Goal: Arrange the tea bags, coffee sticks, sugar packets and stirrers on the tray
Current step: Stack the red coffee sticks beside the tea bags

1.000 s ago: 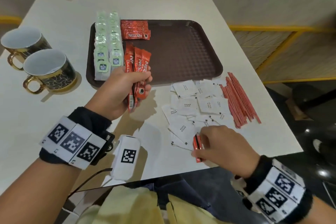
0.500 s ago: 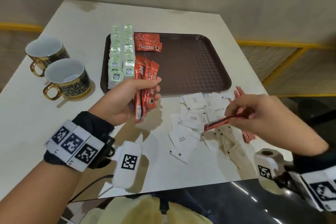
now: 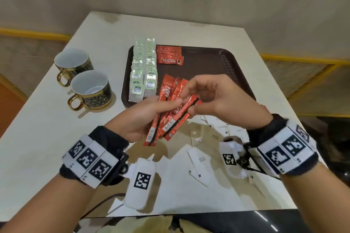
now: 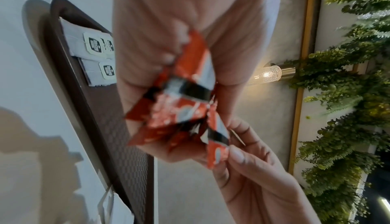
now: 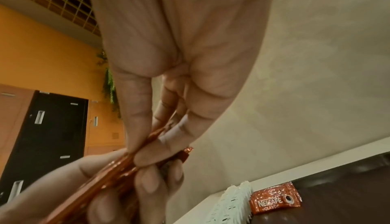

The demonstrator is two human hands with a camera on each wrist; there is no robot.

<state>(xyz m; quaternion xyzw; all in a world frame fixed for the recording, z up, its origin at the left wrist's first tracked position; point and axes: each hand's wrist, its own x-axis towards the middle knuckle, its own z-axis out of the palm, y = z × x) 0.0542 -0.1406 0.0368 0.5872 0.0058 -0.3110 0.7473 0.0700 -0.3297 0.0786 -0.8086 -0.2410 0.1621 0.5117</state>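
- A pale square tabletop (image 3: 56,138) stands against a plain beige wall, with yellow rails to either side.
- A dark brown textured plastic tray (image 3: 214,66) lies at the far middle of it.
- Two rows of pale green tea bags (image 3: 144,73) line the tray's left edge, and a small stack of red Nescafe coffee sachets (image 3: 170,56) lies just beside them at the far end.
- The left hand (image 3: 140,117) holds a fanned bundle of red coffee sticks (image 3: 166,98) over the tray's near edge, fingers curled around them.
- The right hand (image 3: 223,100) pinches one single red coffee stick (image 3: 181,113) between thumb and fingers, laid against the bundle.
- White paper sugar packets (image 3: 198,159) lie scattered on the tabletop below the hands.
- Two black-and-gold patterned cups (image 3: 89,89) stand left of the tray.
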